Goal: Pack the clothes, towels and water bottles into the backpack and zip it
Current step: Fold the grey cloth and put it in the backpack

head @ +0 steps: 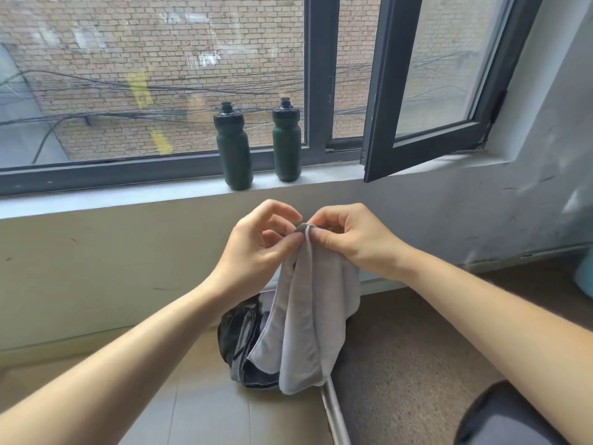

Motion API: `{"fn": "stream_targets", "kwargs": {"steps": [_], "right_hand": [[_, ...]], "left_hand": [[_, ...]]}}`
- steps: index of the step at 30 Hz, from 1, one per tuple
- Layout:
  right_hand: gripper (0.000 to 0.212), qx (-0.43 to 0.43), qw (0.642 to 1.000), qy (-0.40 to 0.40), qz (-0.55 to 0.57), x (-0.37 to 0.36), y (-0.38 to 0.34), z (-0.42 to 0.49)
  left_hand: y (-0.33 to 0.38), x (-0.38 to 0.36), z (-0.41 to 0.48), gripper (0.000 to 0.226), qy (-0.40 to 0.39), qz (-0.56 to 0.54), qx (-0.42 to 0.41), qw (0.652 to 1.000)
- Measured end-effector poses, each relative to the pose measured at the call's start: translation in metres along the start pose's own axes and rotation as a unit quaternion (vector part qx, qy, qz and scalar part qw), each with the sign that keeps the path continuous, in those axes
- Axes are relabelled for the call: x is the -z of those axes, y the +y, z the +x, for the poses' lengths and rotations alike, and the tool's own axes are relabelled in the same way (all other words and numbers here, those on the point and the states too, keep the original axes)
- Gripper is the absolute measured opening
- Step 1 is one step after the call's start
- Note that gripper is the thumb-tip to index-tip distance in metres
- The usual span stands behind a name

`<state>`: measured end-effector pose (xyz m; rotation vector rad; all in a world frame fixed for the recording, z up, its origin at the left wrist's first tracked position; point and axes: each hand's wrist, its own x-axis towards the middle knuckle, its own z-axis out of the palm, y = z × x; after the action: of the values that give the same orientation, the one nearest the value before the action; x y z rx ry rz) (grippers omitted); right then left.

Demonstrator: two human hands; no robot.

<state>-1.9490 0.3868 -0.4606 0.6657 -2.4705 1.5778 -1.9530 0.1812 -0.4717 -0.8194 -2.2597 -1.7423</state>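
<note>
Both our hands, left hand (pixel 256 242) and right hand (pixel 349 239), pinch the grey towel (pixel 311 319) at centre frame; next we should lower it into the backpack (pixel 239 345) below.

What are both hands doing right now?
Left hand: closed, pinching the top edge of the grey towel.
Right hand: closed, pinching the same edge; the towel hangs over the open backpack.
</note>
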Motion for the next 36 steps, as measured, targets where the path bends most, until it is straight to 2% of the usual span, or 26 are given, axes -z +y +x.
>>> {"fn": "stream_targets", "kwargs": {"steps": [3, 7, 10, 12, 15, 19, 23, 26, 30, 33, 36], "right_hand": [[0.013, 0.009, 0.999, 0.036, -0.005, 0.003, -0.003, 0.001], [0.015, 0.02, 0.995, 0.099, 0.004, 0.01, -0.005, 0.004], [0.019, 0.019, 0.99, 0.141, -0.027, 0.014, -0.004, 0.004], [0.019, 0.019, 0.986, 0.155, -0.051, 0.015, -0.003, 0.004], [0.015, 0.025, 0.982, 0.173, -0.075, 0.016, -0.003, 0.004], [0.01, 0.043, 0.98, 0.183, -0.06, 0.014, -0.007, 0.002], [0.011, 0.077, 0.977, 0.199, -0.023, 0.009, -0.01, 0.003], [0.014, 0.097, 0.971, 0.22, -0.015, 0.01, -0.013, 0.002], [0.013, 0.107, 0.968, 0.225, -0.01, 0.015, -0.013, 0.001], [0.01, 0.115, 0.966, 0.231, 0.008, 0.019, -0.015, 0.0], [0.009, 0.117, 0.964, 0.239, 0.01, 0.024, -0.015, 0.0]], "left_hand": [[-0.005, 0.0, -0.001, 0.021, -0.005, 0.002, 0.012, 1.0], [-0.021, -0.003, -0.005, 0.03, 0.0, 0.074, 0.01, 0.997], [-0.03, -0.004, -0.005, 0.028, 0.0, 0.15, -0.036, 0.988], [-0.031, -0.007, -0.004, 0.027, 0.022, 0.166, -0.084, 0.982], [-0.023, -0.016, -0.003, 0.022, 0.089, 0.145, -0.112, 0.979], [-0.01, -0.028, -0.008, 0.018, 0.127, 0.157, -0.087, 0.976], [-0.013, -0.035, -0.008, 0.03, 0.142, 0.213, -0.039, 0.966], [-0.018, -0.035, -0.007, 0.023, 0.122, 0.207, -0.033, 0.97], [-0.029, -0.031, -0.005, 0.02, 0.052, 0.169, -0.035, 0.984], [-0.047, -0.032, -0.006, 0.021, 0.002, 0.183, -0.033, 0.983], [-0.069, -0.034, -0.006, 0.032, -0.05, 0.216, -0.05, 0.974]]}}
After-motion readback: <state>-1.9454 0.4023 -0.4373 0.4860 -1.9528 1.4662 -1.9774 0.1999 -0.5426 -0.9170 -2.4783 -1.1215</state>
